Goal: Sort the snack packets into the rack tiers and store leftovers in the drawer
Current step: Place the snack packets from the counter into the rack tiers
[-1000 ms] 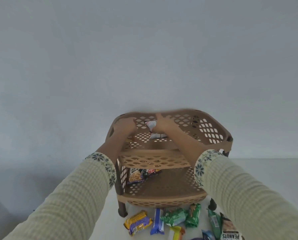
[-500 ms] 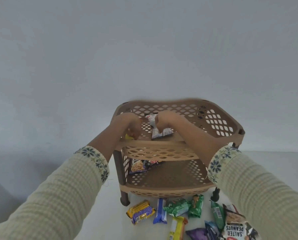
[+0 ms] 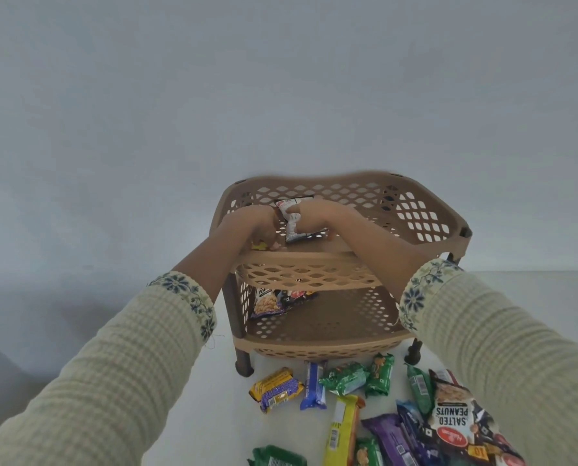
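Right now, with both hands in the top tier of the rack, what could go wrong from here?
1. The right hand pinches a packet standing on edge; released like that, it may flop over.
2. Both forearms press over the front rim of the rack; leaning could tip it.
3. The sleeves hang above the loose packets on the table, so pulling back may sweep some away.

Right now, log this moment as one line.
right hand on white packet in top tier | left hand beside | loose packets on table

The lower tier (image 3: 341, 317) is left mostly bare beside a peanut packet (image 3: 269, 302). The table (image 3: 193, 408) before the rack (image 3: 348, 196) is crowded by loose packets (image 3: 344, 388).
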